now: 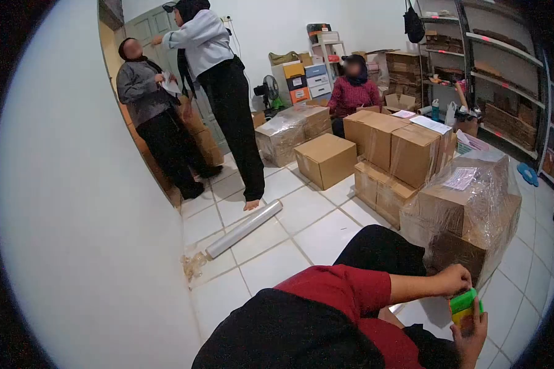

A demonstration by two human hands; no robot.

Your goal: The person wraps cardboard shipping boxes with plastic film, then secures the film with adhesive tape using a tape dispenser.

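At the lower right, my right hand (pixel 471 332) is wrapped round a small green and yellow object (pixel 463 306), perhaps a tape dispenser. My left hand (pixel 454 280) is closed just above its green top; whatever its fingers pinch is too small to make out. Right behind both hands stands a stack of cartons in clear plastic wrap (pixel 465 209), with a paper label (pixel 460 178) on top.
A roll of clear film (pixel 244 229) lies on the tiled floor beside crumpled tape (pixel 194 265). More cartons (pixel 325 161) stand ahead. Two people (pixel 212 74) (pixel 144 92) stand at the door; another person (pixel 354 92) sits behind the boxes. Metal shelves (pixel 505 77) line the right wall.
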